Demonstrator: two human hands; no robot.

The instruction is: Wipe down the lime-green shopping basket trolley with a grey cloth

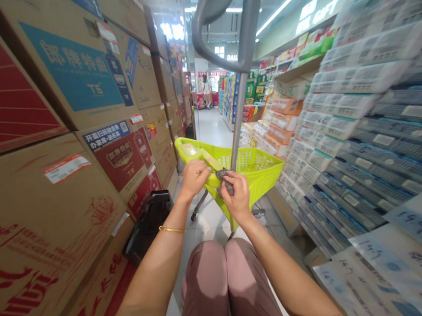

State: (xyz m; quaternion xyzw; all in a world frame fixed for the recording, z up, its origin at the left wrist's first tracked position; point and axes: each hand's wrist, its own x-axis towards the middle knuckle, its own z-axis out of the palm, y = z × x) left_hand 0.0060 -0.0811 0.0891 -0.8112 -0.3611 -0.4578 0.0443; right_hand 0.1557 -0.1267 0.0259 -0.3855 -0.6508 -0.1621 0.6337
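A grey rag (226,187) at the edge of the green cart (261,182).
The right hand (236,191) pinches it between bent fingers; the left hand (195,177) curls its fingers round the edge, maybe to keep the cart still.

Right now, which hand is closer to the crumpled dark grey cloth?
Right. The right hand grips the crumpled dark grey cloth; the left hand is left of it, curled at the near edge of the lime-green plastic basket.
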